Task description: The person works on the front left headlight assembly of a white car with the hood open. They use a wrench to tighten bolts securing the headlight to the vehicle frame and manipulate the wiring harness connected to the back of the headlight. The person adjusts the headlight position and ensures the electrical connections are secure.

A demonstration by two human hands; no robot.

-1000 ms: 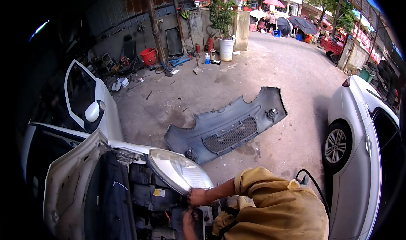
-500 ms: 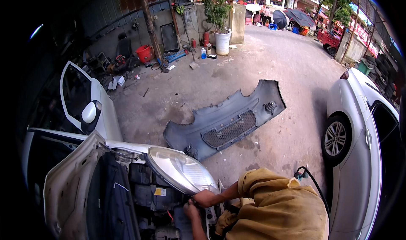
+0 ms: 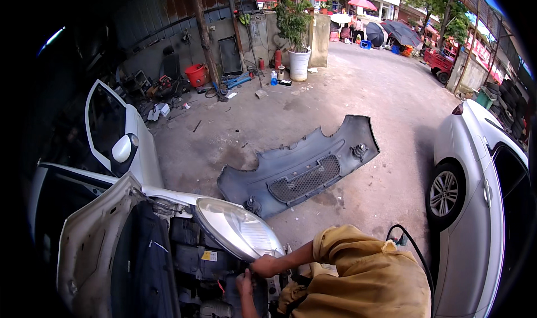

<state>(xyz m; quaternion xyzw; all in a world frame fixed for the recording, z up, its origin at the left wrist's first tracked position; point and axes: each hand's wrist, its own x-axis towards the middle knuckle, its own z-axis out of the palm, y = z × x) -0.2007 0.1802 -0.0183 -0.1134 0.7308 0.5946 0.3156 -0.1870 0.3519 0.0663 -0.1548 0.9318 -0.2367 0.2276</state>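
My right hand (image 3: 265,266) is closed at the lower inner corner of a large clear headlight (image 3: 240,227), its forearm coming in from a tan sleeve (image 3: 363,262). Just below and left of it, my left hand (image 3: 244,283) is closed too, its thumb raised toward the right hand. Whatever the fingers hold is too small and dark to make out. Both hands are over the open engine bay (image 3: 196,256) of a white car, where a black box carries a yellow label (image 3: 210,256) and a thin red piece (image 3: 221,286) shows near my left hand.
The raised hood (image 3: 89,245) stands at the left, with an open door (image 3: 140,144) beyond. A dark bumper cover (image 3: 302,167) with mesh lies on the ground ahead. A silver car (image 3: 470,195) and a black hose (image 3: 417,242) are at right. Farther off stand a potted plant (image 3: 299,63) and red bucket (image 3: 196,75).
Both hands have shifted slightly left and down, staying close together by the headlight. The view has tilted a little, so the background sits lower in the picture.
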